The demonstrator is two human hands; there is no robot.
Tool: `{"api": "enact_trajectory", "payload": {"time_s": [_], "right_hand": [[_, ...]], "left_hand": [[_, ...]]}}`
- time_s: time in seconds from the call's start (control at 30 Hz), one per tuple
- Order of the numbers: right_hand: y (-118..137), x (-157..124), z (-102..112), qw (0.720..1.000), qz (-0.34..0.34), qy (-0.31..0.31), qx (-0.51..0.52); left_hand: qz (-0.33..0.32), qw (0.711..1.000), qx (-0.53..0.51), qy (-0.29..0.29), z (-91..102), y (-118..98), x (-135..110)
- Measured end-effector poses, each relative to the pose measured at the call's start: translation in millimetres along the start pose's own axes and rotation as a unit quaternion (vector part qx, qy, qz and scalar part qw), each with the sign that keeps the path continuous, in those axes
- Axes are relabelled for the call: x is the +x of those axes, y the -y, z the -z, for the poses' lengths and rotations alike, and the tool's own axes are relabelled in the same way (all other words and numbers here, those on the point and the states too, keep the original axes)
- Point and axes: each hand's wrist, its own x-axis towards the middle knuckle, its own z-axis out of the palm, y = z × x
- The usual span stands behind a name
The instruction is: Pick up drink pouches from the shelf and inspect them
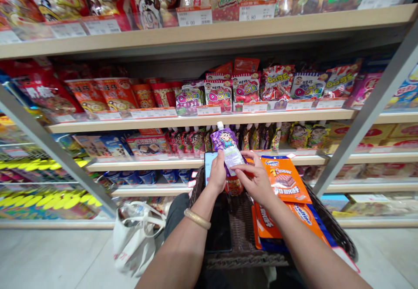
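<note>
My left hand [217, 176] is closed around a purple spouted pouch [225, 143] with a white cap and a cartoon figure, held upright in front of the shelves. A phone [208, 167] with a lit screen shows behind that hand; whether the fingers hold it too is hidden. Fingertips of my right hand [256, 179] rest on the pouch's pale label and right edge. Under my hands is a dark brown woven basket [243, 228]. Inside it, orange Ovaltine bags [287, 180] lie to the right, and a flat black object [219, 228] lies beneath my left forearm.
Shelves ahead carry QQ gummy bags [246, 89], orange snack tubs [112, 93] and a row of spouted pouches [257, 136]. Slanting metal posts [365, 93] frame the bay. A white tote bag [133, 236] sits on the floor [81, 254] at left.
</note>
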Motion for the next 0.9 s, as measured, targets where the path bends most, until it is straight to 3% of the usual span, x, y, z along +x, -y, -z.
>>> {"api": "enact_trajectory", "payload": {"time_s": [0.9], "right_hand": [[-1.2,0.8,-1.3,0.999,0.015,-0.033,-0.022]], "left_hand": [[-0.022,0.999,0.012,0.036,3.7,4.7,1.6]]}}
